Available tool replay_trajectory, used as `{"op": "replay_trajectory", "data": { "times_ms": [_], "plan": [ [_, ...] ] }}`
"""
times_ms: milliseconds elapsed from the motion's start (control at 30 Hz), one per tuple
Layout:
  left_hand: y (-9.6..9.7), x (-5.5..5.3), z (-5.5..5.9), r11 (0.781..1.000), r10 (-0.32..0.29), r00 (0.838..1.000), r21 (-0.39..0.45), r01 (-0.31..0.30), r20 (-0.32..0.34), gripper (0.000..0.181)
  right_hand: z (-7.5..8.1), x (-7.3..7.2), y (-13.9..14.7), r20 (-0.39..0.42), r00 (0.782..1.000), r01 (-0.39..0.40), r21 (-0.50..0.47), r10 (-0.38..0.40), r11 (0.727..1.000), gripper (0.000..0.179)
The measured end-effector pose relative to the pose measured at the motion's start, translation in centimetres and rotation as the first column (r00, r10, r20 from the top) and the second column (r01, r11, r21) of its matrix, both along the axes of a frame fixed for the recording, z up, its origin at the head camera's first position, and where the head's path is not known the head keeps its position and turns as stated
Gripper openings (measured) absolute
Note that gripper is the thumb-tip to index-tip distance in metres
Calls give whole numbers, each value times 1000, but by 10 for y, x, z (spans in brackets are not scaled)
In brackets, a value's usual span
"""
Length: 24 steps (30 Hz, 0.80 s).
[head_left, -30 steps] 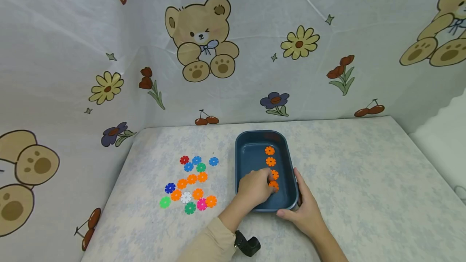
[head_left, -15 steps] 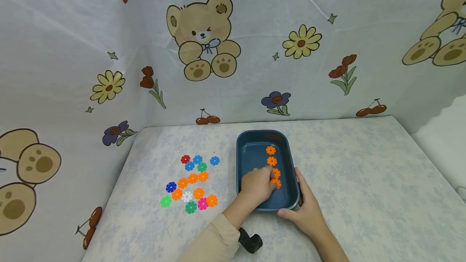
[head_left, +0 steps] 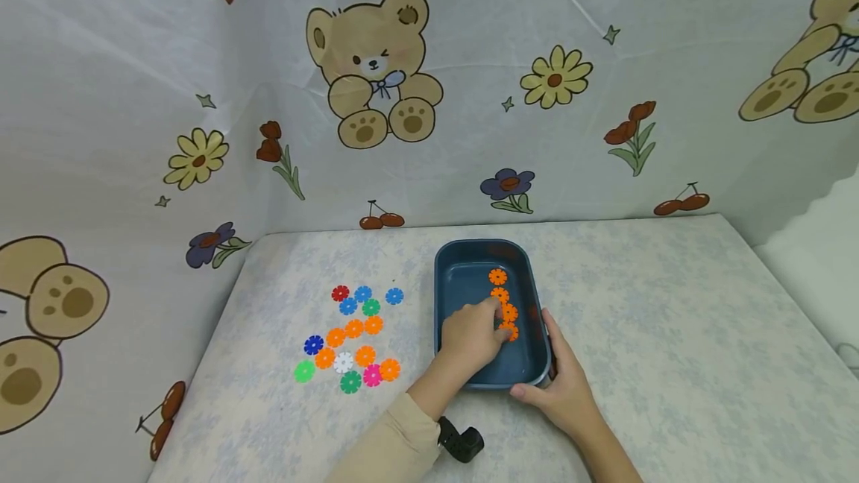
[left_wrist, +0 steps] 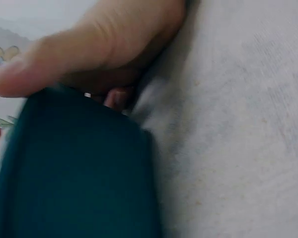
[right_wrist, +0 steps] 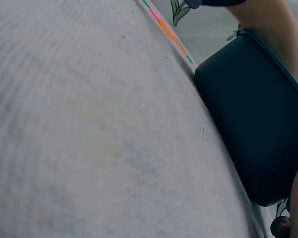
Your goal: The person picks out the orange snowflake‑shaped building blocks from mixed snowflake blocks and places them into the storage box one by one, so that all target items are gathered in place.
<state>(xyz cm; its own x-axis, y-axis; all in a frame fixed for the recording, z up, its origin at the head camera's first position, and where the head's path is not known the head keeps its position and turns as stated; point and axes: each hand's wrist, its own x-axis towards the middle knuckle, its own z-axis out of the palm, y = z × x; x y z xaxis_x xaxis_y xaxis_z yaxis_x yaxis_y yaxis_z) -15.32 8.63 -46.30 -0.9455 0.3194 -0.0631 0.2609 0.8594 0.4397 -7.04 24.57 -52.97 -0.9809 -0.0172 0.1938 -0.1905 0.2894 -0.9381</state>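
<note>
My left hand (head_left: 468,332) reaches inside a dark blue rectangular tray (head_left: 463,285), its curled index finger and thumb on the lower orange notched plastic discs (head_left: 510,312). Several of these orange discs form a rough column along the tray's floor. How firmly the fingertips hold them is partly hidden. My right hand (head_left: 567,384) grips the tray's near right corner, thumb on the rim and fingers along the outer side. That same hand (left_wrist: 104,44) and the tray wall (left_wrist: 84,168) fill much of the left wrist view. From outside, the tray (right_wrist: 251,116) shows in the right wrist view.
Left of the tray lie loose notched discs, including a red disc (head_left: 340,294), a white disc (head_left: 343,362), a pink disc (head_left: 372,376) and more orange discs (head_left: 354,329). A printed bear cloth (head_left: 470,21) hangs behind the table (head_left: 671,319).
My left hand has slid the lower two orange discs slightly away from me, closer to the upper ones. My right hand keeps its grip on the tray, which has stayed in place.
</note>
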Motion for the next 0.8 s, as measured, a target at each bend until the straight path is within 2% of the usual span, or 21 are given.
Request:
{"op": "replay_trajectory", "data": {
  "times_ms": [100,200,300,367,467,600,700,800],
  "plan": [
    [-14,11,15,997,-4,998,79,9,-68,24,0,-1,-1,-10,1000,-12,-3,12,1000,123],
    [-33,28,33,990,11,989,140,10,-148,22,1,0,-2,-4,1000,-2,17,3,1000,124],
    [-57,43,45,985,58,985,167,-30,-164,21,3,0,-2,26,999,29,48,-30,998,125],
    [-76,48,48,986,106,986,142,-87,-131,22,5,1,-2,54,997,45,66,-49,997,125],
    [-104,51,40,986,160,986,62,-157,-44,26,7,1,-1,78,995,55,85,-62,995,125],
    [-138,52,17,982,188,981,-22,-187,49,35,6,0,0,80,995,52,83,-59,995,124],
    [-153,54,4,980,198,976,-50,-193,96,35,4,0,-1,74,996,48,76,-53,996,124],
    [-159,54,0,978,206,967,-61,-199,149,28,3,-1,-2,73,996,47,84,-53,995,124]
  ]
}}
